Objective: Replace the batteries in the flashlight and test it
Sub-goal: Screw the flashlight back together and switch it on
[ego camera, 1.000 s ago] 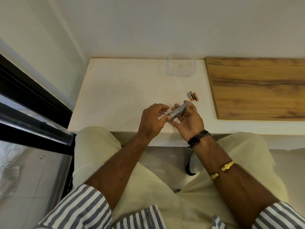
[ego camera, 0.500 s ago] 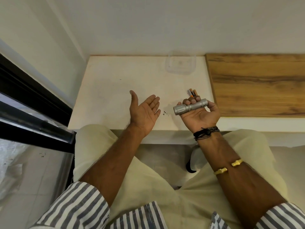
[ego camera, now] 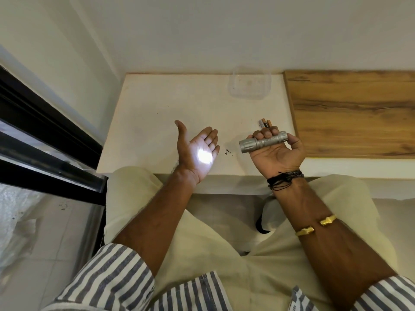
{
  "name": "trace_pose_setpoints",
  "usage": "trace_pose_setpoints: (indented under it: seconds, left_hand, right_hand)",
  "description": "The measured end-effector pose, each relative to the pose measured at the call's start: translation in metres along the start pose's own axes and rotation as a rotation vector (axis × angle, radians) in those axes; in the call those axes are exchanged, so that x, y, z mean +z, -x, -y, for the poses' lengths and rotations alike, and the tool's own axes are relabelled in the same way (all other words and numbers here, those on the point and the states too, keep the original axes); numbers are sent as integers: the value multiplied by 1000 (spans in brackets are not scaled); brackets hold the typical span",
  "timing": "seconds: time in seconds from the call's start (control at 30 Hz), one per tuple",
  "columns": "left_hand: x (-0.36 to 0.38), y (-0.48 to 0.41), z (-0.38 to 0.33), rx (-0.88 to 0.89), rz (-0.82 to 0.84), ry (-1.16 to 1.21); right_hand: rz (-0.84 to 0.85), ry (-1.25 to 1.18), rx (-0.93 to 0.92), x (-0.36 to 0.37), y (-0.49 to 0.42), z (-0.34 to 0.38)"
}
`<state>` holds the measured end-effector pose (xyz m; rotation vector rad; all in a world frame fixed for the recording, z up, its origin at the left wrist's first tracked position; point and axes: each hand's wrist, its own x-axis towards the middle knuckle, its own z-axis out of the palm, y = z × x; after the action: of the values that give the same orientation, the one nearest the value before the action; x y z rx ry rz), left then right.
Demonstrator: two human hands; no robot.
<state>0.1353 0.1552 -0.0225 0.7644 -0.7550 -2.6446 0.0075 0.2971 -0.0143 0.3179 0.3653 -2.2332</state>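
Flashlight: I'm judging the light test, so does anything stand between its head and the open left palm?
Nothing visible does. The right hand grips the flashlight, head toward the left hand, and a bright spot lands on that palm.

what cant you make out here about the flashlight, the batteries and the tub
Head view only.
- Flashlight tail end: covered by the right hand; its lens faces away, toward the left hand.
- Batteries: partly behind that hand's fingers, too small to count or read.
- Clear tub: faint, contents unclear.
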Motion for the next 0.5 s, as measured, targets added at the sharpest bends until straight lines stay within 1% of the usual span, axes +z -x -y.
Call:
trace_pose_setpoints:
  seconds: [0.17, 0.37, 0.5]
  left_hand:
    - [1, 0, 1, 8, -10, -6]
    - [0, 1, 3, 26, -32, -26]
    - [2, 1, 4, 24, -37, -26]
  right_hand:
    - [-1, 4, 1, 1, 1, -1]
    - [-64, -2, -21, 4, 0, -1]
    - [-64, -7, -28, 4, 2, -1]
